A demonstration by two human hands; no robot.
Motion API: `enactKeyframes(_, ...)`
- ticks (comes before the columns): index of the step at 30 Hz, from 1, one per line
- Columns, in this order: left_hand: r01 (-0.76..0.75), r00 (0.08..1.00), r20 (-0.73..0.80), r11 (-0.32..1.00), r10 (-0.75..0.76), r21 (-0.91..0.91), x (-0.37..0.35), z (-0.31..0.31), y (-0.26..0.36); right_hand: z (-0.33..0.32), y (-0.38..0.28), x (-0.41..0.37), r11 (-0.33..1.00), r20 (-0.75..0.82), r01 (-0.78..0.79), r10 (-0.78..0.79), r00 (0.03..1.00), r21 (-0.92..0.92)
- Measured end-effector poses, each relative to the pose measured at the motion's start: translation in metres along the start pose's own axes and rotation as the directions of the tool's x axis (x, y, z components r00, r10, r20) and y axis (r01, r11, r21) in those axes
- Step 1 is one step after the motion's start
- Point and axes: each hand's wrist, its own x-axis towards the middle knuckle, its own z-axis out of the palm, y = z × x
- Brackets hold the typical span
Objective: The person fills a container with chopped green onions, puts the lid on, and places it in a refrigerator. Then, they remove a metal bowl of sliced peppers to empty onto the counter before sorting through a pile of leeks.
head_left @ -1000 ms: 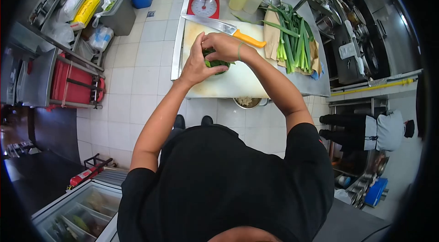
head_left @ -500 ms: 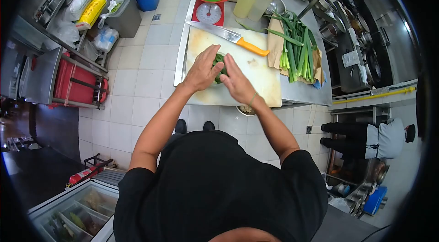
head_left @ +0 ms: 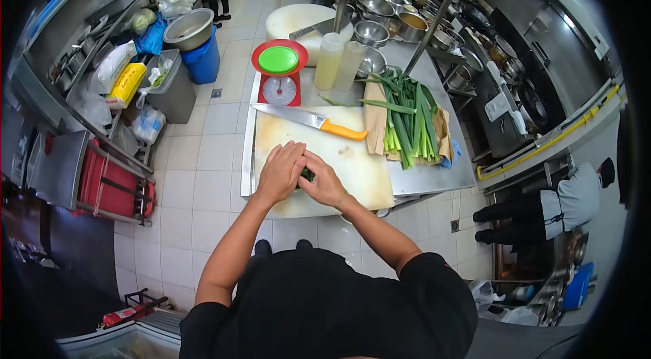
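Open room at right, obstacles ahead
Sideways room is offered by the cutting board (head_left: 366, 179) to the right of the right hand (head_left: 323, 184). Forward, the way is crossed by the knife (head_left: 310, 120), and beyond it is blocked by the scale (head_left: 279, 90) and the bottles (head_left: 329, 64); toward the far right, passage is barred by the long green stalks (head_left: 409, 115) spread on brown paper (head_left: 374, 109).

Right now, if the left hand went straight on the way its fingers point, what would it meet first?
The left hand would probably meet the knife first, near its orange handle. The hand's height over the board is unclear, so it might pass above.
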Motion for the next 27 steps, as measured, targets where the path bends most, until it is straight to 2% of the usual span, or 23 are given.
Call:
enactKeyframes(3, -0.02, 1.0, 0.017, 1.0, 0.019, 0.013, 0.001, -0.006, 0.005, -0.005, -0.005, -0.003, 0.998, -0.076, -0.041, 0.044, 0.996, 0.046)
enactKeyframes(6, -0.002, 0.999, 0.046, 0.999, 0.0, 0.043, 0.003, -0.008, 0.008, -0.012, 0.005, 0.002, 0.997, -0.063, -0.033, 0.038, 0.997, 0.073)
enactKeyframes(7, -0.002, 1.0, 0.024, 1.0, 0.002, 0.026, 0.002, -0.007, 0.006, -0.014, 0.008, 0.007, 0.999, -0.081, 0.022, -0.018, 0.997, 0.038)
enactKeyframes(9, 0.027, 0.999, 0.017, 1.0, -0.027, 0.006, 0.0, -0.004, 0.005, -0.022, 0.008, 0.016, 0.999, -0.045, -0.018, 0.019, 0.999, 0.033)
enactKeyframes(12, 0.058, 0.998, 0.016, 0.998, -0.058, -0.016, -0.002, -0.004, 0.0, -0.036, 0.027, 0.064, 0.971, -0.18, 0.2, -0.222, 0.958, -0.131)
enactKeyframes(13, 0.037, 0.999, 0.013, 0.999, -0.037, -0.004, -0.001, -0.006, 0.004, -0.039, 0.025, 0.086, 0.978, -0.22, 0.149, -0.179, 0.959, -0.147)
enactKeyframes(16, 0.017, 0.999, 0.033, 1.0, -0.018, 0.016, -0.001, -0.01, 0.002, -0.044, 0.018, 0.173, 0.943, -0.118, 0.252, -0.281, 0.952, -0.218)
enactKeyframes(17, 0.03, 1.0, -0.003, 0.999, -0.03, -0.046, -0.001, -0.014, 0.005, -0.041, 0.024, 0.205, 0.912, -0.061, 0.308, -0.336, 0.94, -0.269)
enactKeyframes(19, 0.05, 0.998, -0.042, 0.993, -0.054, -0.11, 0.0, -0.016, 0.004, -0.027, 0.052, 0.264, 0.815, 0.069, 0.319, -0.328, 0.942, -0.484)
enactKeyframes(21, 0.083, 0.993, -0.071, 0.978, -0.098, -0.189, -0.003, -0.014, -0.001, -0.014, 0.065, 0.308, 0.768, 0.222, 0.209, -0.09, 0.971, -0.605)
enactKeyframes(22, 0.079, 0.992, -0.082, 0.974, -0.098, -0.212, -0.004, -0.011, -0.005, -0.006, 0.075, 0.328, 0.702, 0.275, 0.134, 0.091, 0.957, -0.699)
enactKeyframes(23, 0.08, 0.987, -0.112, 0.96, -0.113, -0.267, -0.005, -0.01, -0.007, 0.001, 0.071, 0.335, 0.588, 0.243, 0.064, 0.23, 0.942, -0.806)
enactKeyframes(24, 0.084, 0.982, -0.136, 0.942, -0.134, -0.324, -0.007, -0.009, -0.008, 0.006, 0.072, 0.344, 0.549, 0.266, 0.044, 0.333, 0.905, -0.835)
enactKeyframes(27, 0.093, 0.957, -0.181, 0.829, -0.227, -0.551, -0.01, -0.006, -0.012, 0.01, 0.095, 0.37, 0.684, 0.428, 0.012, 0.442, 0.788, -0.729)
